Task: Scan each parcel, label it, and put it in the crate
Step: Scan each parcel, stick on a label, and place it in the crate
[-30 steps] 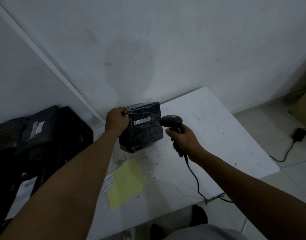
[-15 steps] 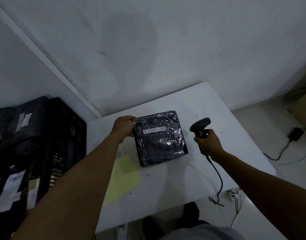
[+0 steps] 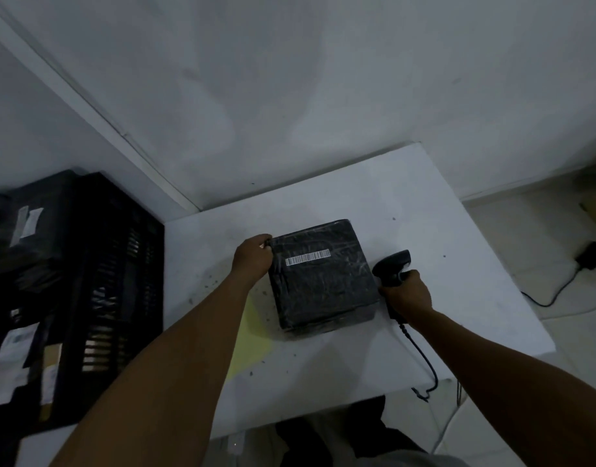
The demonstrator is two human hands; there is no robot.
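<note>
We see 1 boxy parcel, black and wrapped in glossy film, on the white table. Our left hand grips its edge; our right hand grips 1 black scanner.

Small parcel-packing room, bare white walls, white table, black crate of labelled parcels, barcode scanner

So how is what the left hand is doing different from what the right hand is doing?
The left hand grips the top left corner of the black wrapped parcel, which rests on the white table. The right hand is wrapped round the handle of the barcode scanner, beside the parcel's right edge. The left hand's load lies flat; the scanner stands upright, trailing a cable. Both hands are gripping something dark, over the table.
</note>
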